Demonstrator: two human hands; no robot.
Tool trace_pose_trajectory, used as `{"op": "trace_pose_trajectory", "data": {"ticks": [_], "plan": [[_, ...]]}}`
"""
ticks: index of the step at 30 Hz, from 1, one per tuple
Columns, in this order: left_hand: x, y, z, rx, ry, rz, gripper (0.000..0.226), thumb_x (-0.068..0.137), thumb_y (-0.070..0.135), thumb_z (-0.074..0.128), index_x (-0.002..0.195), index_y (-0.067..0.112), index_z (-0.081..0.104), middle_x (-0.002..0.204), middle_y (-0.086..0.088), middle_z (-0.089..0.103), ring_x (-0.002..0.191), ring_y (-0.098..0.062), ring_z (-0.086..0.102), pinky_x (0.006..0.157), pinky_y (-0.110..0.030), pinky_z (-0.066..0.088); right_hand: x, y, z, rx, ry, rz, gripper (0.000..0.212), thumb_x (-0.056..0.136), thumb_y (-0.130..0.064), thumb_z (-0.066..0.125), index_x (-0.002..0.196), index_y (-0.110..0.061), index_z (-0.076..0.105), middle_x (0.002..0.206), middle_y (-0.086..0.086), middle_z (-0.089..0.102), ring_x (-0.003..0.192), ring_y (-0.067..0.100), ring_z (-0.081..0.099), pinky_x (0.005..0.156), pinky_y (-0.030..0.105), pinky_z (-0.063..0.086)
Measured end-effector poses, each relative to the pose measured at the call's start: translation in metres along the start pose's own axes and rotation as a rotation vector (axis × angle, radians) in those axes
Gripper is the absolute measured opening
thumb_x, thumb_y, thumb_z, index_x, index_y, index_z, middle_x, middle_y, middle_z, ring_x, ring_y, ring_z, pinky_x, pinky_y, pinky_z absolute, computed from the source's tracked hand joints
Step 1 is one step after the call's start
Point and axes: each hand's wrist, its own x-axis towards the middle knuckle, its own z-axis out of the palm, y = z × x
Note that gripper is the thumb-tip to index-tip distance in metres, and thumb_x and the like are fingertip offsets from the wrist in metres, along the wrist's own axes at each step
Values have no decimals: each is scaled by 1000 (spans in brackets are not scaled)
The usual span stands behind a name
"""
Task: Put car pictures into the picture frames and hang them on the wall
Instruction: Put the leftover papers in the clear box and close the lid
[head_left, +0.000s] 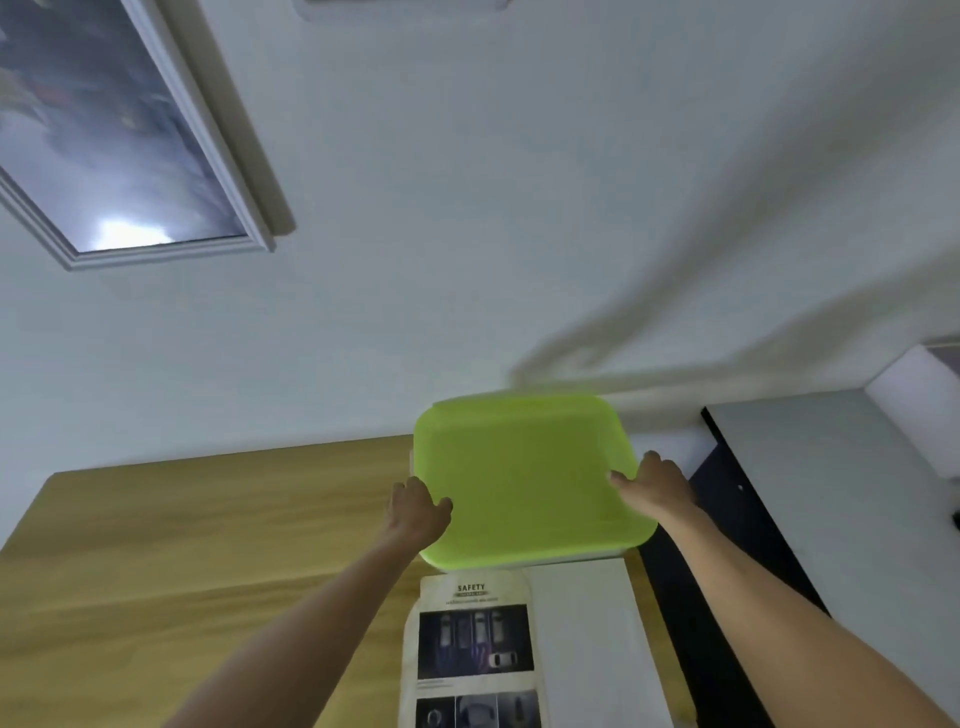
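Both hands grip a blurred green lid (530, 478): left hand (415, 512), right hand (657, 480), fingers hidden behind its edges; car pictures sheet (475, 649) cut off below.

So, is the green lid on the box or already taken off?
Cannot tell for sure. The green lid covers what is below; only a thin pale edge shows under it. Left hand and right hand grip its sides.
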Motion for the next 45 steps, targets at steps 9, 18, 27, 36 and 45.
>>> {"op": "trace_pose_trajectory", "data": {"ticks": [9, 18, 27, 36, 45], "plan": [[12, 1, 12, -203, 66, -143, 47, 78, 25, 78, 112, 1, 56, 121, -18, 56, 106, -35, 55, 73, -37, 44, 26, 15, 5, 125, -95, 14, 57, 70, -48, 83, 101, -6, 59, 110, 12, 65, 97, 28, 63, 68, 33, 51], [13, -12, 8, -520, 58, -209, 78, 63, 9, 87, 133, 1, 53, 126, -15, 61, 117, -34, 56, 94, -43, 49, 21, 12, -12, 381, -194, 9, 33, 69, -19, 91, 94, -7, 72, 97, 10, 73, 84, 25, 67, 75, 34, 52], [-3, -53, -28, -601, 95, -35, 68, 64, 11, 86, 127, 16, 62, 73, 2, 51, 72, -19, 52, 62, -28, 40, 10, -3, 5, 443, -173, -84, 112, 46, -41, 98, 140, -20, 42, 118, 4, 70, 104, 25, 68, 98, 46, 51], [-7, -163, -95, -626, 104, -61, 57, 64, 9, 84, 117, 18, 67, 69, 2, 48, 66, -17, 50, 61, -27, 40, -77, -106, 58, 432, -148, -232, 72, 71, -25, 90, 131, -16, 53, 121, 4, 68, 93, 18, 62, 68, 24, 46], [-9, -283, -143, -576, 145, -214, 75, 55, 25, 92, 124, 14, 64, 105, -4, 70, 96, -23, 65, 79, -34, 50, -130, -198, 148, 228, -209, -286, 97, 71, -50, 84, 147, -11, 37, 146, 9, 51, 130, 30, 52, 100, 36, 48]]}}
